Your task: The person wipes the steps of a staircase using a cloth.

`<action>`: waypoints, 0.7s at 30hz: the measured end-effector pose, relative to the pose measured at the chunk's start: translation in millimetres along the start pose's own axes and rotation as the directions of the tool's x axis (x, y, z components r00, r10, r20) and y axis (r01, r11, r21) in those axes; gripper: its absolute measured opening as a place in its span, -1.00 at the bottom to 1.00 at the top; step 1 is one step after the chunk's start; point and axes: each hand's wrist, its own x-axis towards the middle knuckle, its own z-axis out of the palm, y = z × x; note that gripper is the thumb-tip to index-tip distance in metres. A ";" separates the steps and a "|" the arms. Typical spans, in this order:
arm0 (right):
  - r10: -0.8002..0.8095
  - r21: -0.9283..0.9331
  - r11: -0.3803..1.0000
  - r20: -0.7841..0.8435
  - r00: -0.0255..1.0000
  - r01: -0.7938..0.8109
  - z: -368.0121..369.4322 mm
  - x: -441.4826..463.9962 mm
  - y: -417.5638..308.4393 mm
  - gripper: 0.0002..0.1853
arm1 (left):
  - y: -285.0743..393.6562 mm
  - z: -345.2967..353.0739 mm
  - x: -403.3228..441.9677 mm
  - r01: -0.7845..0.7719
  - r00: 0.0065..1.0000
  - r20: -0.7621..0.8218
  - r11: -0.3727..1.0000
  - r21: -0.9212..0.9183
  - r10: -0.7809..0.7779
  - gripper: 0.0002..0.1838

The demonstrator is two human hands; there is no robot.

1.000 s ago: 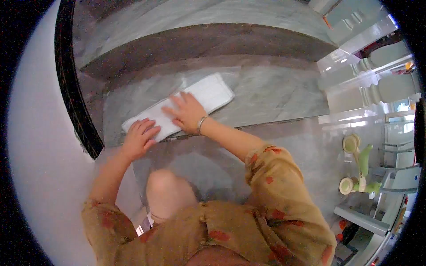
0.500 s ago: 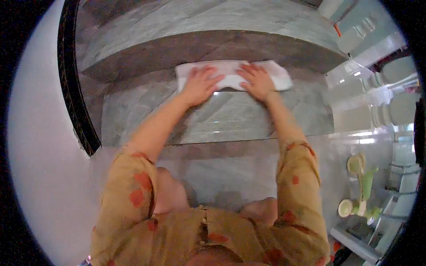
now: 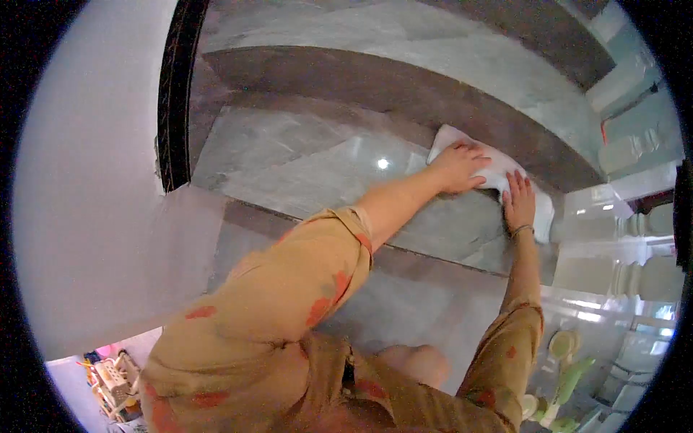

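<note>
A folded white cloth (image 3: 543, 209) lies on the grey marble-look stair tread (image 3: 289, 162), at its right end against the darker riser. My left hand (image 3: 460, 167) rests flat on the cloth's left part with fingers spread. Beside it, my right hand (image 3: 519, 203) presses on the cloth's right part, fingers stretched out and a thin band at the wrist. Both palms face down, and neither hand's fingers wrap round the cloth.
White balusters (image 3: 642, 278) line the right side of the stairs. A black patterned skirting strip (image 3: 178, 101) borders the white wall on the left. Higher steps (image 3: 433, 36) rise ahead. A green and cream object (image 3: 570, 379) stands low at the right, and assorted items (image 3: 112, 382) lie at lower left.
Both hands and the cloth have moved right along the tread, to its right end. My view has turned, so the stairs now slant, and items at lower left have come into sight.
</note>
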 end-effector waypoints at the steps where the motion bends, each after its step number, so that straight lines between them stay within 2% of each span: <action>1: 0.033 -0.015 0.999 0.043 0.999 -0.033 0.0 0.6 -4.9 -0.43 | -2.0 -0.2 -1.2 0.046 0.998 -0.036 0.998 -0.041 -0.047 -0.48; 4: 0.052 -0.029 0.998 0.124 0.991 -0.049 -5.9 3.3 -39.0 -0.41 | -14.3 -10.6 -17.8 0.116 0.989 -0.090 0.993 -0.019 -0.118 -0.52; 6: -0.012 -0.055 0.998 0.114 0.993 0.019 2.3 13.3 -63.8 -0.39 | -32.7 -40.1 -41.6 0.144 0.986 -0.084 0.990 0.009 -0.143 -0.53; 8: -0.061 -0.025 0.998 0.125 0.990 0.065 3.9 31.0 -118.3 -0.38 | -59.2 -74.7 -71.2 0.170 0.983 -0.077 0.984 0.051 -0.165 -0.55; 10: -0.125 0.010 0.992 0.127 0.984 0.124 6.6 59.2 -176.7 -0.37 | -93.2 -110.6 -109.7 0.244 0.962 -0.143 0.967 0.069 -0.233 -0.57; 12: -0.196 0.069 0.980 0.135 0.971 0.188 5.7 89.1 -243.6 -0.36 | -132.5 -142.3 -151.6 0.288 0.936 -0.269 0.933 0.214 -0.227 -0.58; 14: -0.242 0.099 0.969 0.151 0.959 0.229 5.4 117.4 -314.0 -0.36 | -172.2 -182.6 -191.7 0.329 0.921 -0.308 0.902 0.281 -0.240 -0.65; 16: -0.284 0.119 0.956 0.173 0.943 0.266 9.1 142.5 -381.3 -0.35 | -229.2 -212.8 -234.4 0.286 0.939 -0.307 0.842 0.457 -0.152 -0.64; 18: -0.326 0.150 0.942 0.191 0.926 0.301 12.7 165.6 -441.0 -0.34 | -272.1 -246.5 -270.5 0.278 0.959 -0.227 0.712 0.644 -0.169 -0.64; 19: -0.342 0.163 0.936 0.202 0.918 0.313 15.7 175.5 -465.7 -0.34 | -278.3 -261.0 -282.6 0.288 0.957 -0.229 0.713 0.639 -0.181 -0.64; 21: -0.348 0.167 0.932 0.174 0.921 0.321 23.0 187.5 -508.4 -0.33 | -281.2 -298.2 -292.9 0.543 0.826 -0.344 0.792 0.278 -0.446 -0.62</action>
